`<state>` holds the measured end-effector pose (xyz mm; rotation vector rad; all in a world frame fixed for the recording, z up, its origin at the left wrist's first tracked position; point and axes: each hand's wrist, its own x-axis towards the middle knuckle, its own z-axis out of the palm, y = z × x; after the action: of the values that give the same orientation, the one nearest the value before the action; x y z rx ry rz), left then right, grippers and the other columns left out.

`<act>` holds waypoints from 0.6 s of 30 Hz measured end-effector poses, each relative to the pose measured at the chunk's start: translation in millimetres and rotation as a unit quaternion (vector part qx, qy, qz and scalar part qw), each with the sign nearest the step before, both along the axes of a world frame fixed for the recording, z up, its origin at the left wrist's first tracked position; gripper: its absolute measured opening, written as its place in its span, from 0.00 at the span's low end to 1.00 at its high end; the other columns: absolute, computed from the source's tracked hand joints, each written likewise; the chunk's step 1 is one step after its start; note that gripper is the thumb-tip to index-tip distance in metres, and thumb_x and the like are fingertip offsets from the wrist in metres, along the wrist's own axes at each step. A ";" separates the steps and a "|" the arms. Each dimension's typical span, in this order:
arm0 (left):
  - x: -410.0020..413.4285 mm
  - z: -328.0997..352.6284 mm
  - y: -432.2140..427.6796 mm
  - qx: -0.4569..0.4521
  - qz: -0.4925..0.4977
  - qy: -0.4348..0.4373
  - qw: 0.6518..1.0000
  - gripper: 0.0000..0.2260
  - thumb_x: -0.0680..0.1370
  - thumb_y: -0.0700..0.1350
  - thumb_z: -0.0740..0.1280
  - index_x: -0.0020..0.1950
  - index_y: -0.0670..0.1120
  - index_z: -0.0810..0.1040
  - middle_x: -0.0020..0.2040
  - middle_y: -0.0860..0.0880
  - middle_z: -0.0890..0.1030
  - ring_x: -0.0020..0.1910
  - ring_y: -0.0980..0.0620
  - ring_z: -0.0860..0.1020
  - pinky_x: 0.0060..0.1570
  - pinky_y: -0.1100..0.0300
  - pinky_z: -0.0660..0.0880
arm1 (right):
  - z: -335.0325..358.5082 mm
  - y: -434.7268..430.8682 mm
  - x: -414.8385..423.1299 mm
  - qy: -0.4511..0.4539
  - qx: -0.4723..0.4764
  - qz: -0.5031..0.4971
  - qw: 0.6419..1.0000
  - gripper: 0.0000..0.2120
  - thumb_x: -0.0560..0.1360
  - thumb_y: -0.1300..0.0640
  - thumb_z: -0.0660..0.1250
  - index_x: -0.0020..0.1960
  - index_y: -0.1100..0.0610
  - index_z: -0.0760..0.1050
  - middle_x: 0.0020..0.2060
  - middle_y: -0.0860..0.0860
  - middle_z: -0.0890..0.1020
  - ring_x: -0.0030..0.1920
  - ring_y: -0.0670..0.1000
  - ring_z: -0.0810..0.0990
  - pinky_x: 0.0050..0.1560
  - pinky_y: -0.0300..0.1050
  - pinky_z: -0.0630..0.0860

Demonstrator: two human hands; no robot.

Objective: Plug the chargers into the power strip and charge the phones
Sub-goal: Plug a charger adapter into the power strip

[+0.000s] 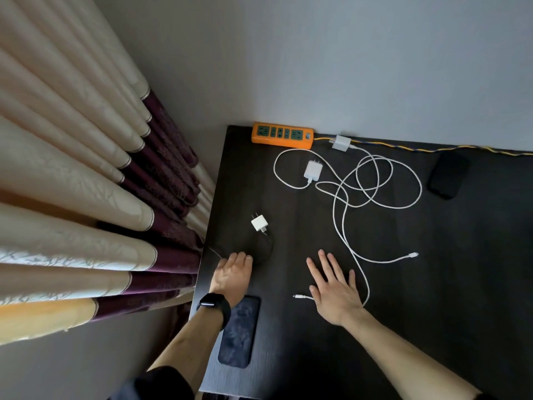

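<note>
Socket markings on the orange power strip (282,136) too small to read. Sits against the grey wall (346,67) at the far edge of the dark wood-grain table (432,284), yellow-and-blue braided cord (432,148) trailing right along the wall. Loose on the table: white charger (341,143) just beside the strip's right end, second charger (313,170) a little nearer, third charger (260,223) toward the left edge with a black cable (269,246). Tangled white cables (375,180) across the middle. Dark phone (447,174) far right, second phone (239,332) at the near edge, partly under the left forearm. Left hand (233,274), ringed, black watch (213,306) on the wrist, fingers curled down at the black cable; grip impossible to tell. Right hand (334,293) flat, fingers spread, resting over a white cable. Cream-and-purple curtain (86,168) at left.
</note>
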<state>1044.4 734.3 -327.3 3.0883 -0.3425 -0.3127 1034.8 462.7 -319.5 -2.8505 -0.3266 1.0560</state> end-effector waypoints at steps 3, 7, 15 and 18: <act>-9.7 15.9 1.6 -0.074 -0.016 -0.044 0.996 0.03 0.75 0.44 0.63 0.46 0.47 0.75 0.40 0.50 0.77 0.37 0.48 0.79 0.38 0.54 0.77 | 19.1 23.1 11.9 0.016 0.064 -0.140 0.988 0.25 0.80 0.39 0.57 0.72 0.50 0.69 0.78 0.54 0.62 0.79 0.55 0.59 0.74 0.55 0.62; -30.8 42.8 -1.6 -0.144 -0.014 -0.043 0.989 0.09 0.79 0.47 0.54 0.48 0.49 0.73 0.43 0.52 0.78 0.41 0.50 0.78 0.42 0.56 0.74 | 42.3 76.1 28.2 0.217 0.315 -0.534 0.754 0.23 0.78 0.33 0.59 0.49 0.52 0.76 0.47 0.52 0.84 0.49 0.55 0.84 0.52 0.53 0.80; -68.2 62.5 8.3 -0.271 0.195 0.164 0.928 0.09 0.78 0.55 0.62 0.53 0.52 0.73 0.51 0.54 0.81 0.51 0.50 0.80 0.54 0.55 0.76 | 56.9 118.4 30.6 0.203 0.393 -0.595 0.670 0.10 0.83 0.56 0.63 0.59 0.59 0.80 0.37 0.50 0.83 0.31 0.47 0.75 0.34 0.40 0.69; -48.1 70.8 7.0 -0.419 0.377 0.194 0.803 0.12 0.75 0.54 0.71 0.54 0.51 0.75 0.50 0.55 0.82 0.52 0.54 0.81 0.58 0.59 0.75 | 71.2 110.9 20.1 0.159 0.426 -0.529 0.717 0.07 0.82 0.56 0.65 0.57 0.54 0.80 0.41 0.48 0.86 0.35 0.47 0.78 0.34 0.39 0.71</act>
<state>996.3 741.3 -256.4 1.9814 0.5961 -0.5425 1054.8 573.6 -248.3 -1.4936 0.6324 0.7507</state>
